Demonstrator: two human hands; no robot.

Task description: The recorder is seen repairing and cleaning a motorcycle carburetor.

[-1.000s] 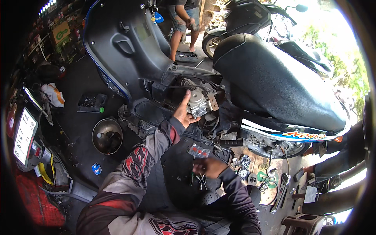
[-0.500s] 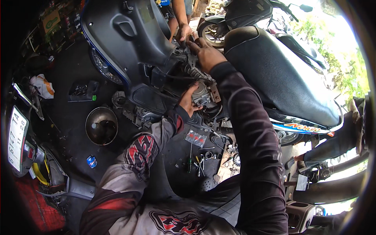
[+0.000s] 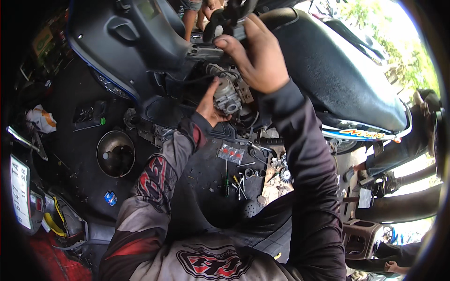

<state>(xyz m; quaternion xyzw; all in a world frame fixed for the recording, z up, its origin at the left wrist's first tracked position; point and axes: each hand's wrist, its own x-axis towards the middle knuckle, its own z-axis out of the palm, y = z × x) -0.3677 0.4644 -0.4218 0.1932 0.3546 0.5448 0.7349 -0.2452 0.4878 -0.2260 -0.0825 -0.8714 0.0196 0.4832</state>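
Note:
My left hand (image 3: 209,107) is closed round a grey metal carburetor (image 3: 228,97), low in the open middle of a scooter. My right hand (image 3: 265,56), raised and closer to me, grips a dark object with a grey blocky part (image 3: 239,31) between thumb and fingers; its exact kind cannot be made out. Below this hand lie the scooter's exposed frame parts and a black cable (image 3: 185,80). The scooter's black front panel (image 3: 124,44) stands to the left and its long black seat (image 3: 333,70) to the right.
A metal bowl (image 3: 115,153) and a blue packet (image 3: 110,198) lie on the dark floor. Near my legs are a green-handled screwdriver (image 3: 227,186), a small clear bag (image 3: 231,153) and a board of loose metal parts (image 3: 279,173). Another person's hand (image 3: 212,6) shows beyond the scooter.
My right hand has come up and nearer, away from the other person's hand, with the dark object in its grip. My left hand still holds the carburetor. The view has shifted slightly.

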